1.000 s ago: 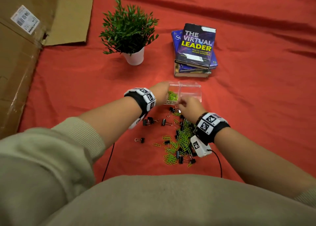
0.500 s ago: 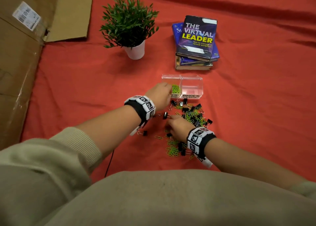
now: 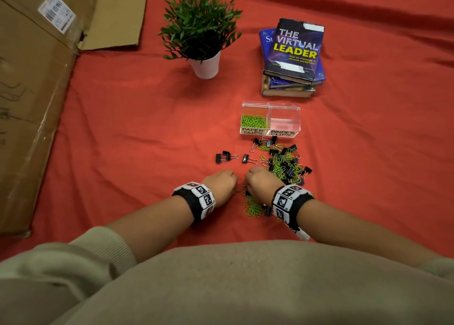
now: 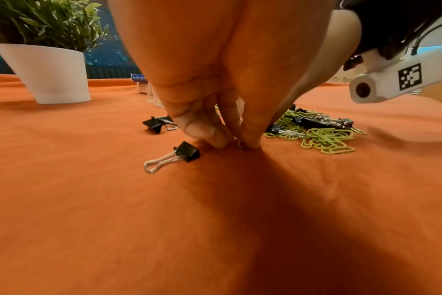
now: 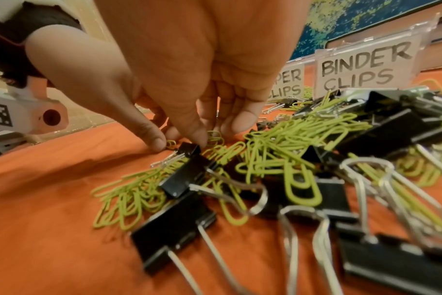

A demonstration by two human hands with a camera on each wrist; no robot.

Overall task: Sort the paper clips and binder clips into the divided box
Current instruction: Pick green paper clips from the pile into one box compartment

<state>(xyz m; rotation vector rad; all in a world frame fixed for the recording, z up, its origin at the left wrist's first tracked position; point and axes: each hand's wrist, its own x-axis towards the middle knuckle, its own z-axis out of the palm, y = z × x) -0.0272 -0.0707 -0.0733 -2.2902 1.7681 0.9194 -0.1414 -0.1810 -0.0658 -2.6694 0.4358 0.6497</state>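
The clear divided box (image 3: 285, 108) stands beyond the pile; its "PAPER CLIPS" half holds green paper clips (image 3: 253, 121), and its "BINDER CLIPS" half (image 5: 365, 69) looks empty. Green paper clips and black binder clips lie mixed in a pile (image 3: 282, 162). Both hands are down on the cloth at the pile's near end, almost touching. My left hand (image 4: 234, 142) pinches a small green paper clip (image 5: 171, 144) against the cloth, beside a lone binder clip (image 4: 187, 152). My right hand (image 5: 215, 131) pinches a green paper clip (image 5: 214, 137), its thumb tip at a binder clip (image 5: 188, 148).
Three binder clips (image 3: 227, 157) lie apart, left of the pile. A potted plant (image 3: 204, 42) and a stack of books (image 3: 293, 59) stand behind the box. Flattened cardboard (image 3: 32, 103) covers the left side. Red cloth lies under everything.
My left hand left the box's side and came down to the cloth. My right hand drew back from the box to the pile's near end, beside the left.
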